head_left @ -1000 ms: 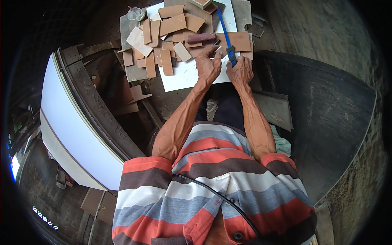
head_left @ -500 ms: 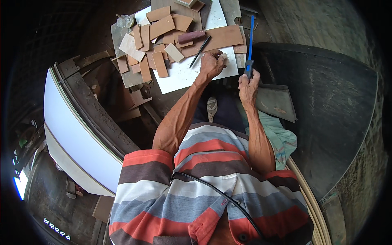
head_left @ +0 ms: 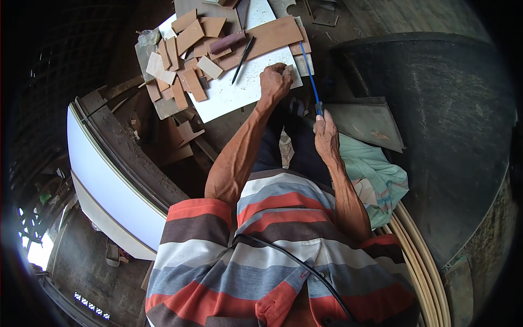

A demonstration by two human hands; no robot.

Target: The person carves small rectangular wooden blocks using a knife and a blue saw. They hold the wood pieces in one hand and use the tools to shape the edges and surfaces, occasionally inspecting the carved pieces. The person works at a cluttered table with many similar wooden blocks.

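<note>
Apparently, plenty of the shaping is done: we see many small flat brown rectangles of thin board [head_left: 189, 35] heaped on the grey worktop [head_left: 280, 7], while a long brown flat strip of board [head_left: 267, 38] lies whole beyond the white rectangular sheet [head_left: 220, 101], so we judge some work is left. A slim black pen [head_left: 243, 60] rests there too. Our right hand [head_left: 327, 134] is closed around the dark handle of a long thin blue tool [head_left: 320, 108], just beside the sheet's right edge. Our left hand [head_left: 276, 82] curls narrowly over the sheet; we cannot tell whether its fingers hold anything.
</note>
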